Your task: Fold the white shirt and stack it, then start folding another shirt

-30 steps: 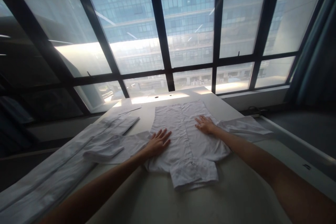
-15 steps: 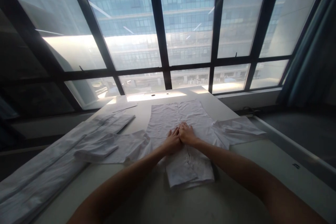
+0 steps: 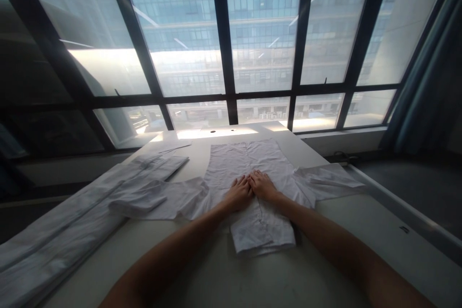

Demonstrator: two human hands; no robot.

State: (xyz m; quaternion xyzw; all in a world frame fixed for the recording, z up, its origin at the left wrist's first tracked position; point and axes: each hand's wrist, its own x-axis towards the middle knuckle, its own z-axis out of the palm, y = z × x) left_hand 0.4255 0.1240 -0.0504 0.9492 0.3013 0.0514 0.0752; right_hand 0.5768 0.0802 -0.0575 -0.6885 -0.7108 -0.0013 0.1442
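Note:
A white garment with sleeves (image 3: 249,156), apparently a shirt, lies spread on the white table, slightly wrinkled. One sleeve (image 3: 187,197) reaches out to the left and the other (image 3: 330,178) to the right. A narrower section of it, with a seam line down the middle, extends toward me. My left hand (image 3: 239,194) rests flat on the middle of the cloth, fingers extended. Beside it, my right hand (image 3: 263,185) also presses flat, its fingertips close to the left hand's. Neither hand grasps anything that I can see. The cloth under both palms is hidden.
Along the left of the white table (image 3: 195,154) lies a long stack of folded white cloth (image 3: 72,226), and the left sleeve's end meets it. A small dark mark (image 3: 404,229) shows on the tabletop at right. Tall windows (image 3: 260,33) stand behind; a curtain (image 3: 429,77) hangs at right.
The camera view has tilted and shifted slightly. Both hands stay flat on the garment, with the right one a little further right; the cloth looks almost the same.

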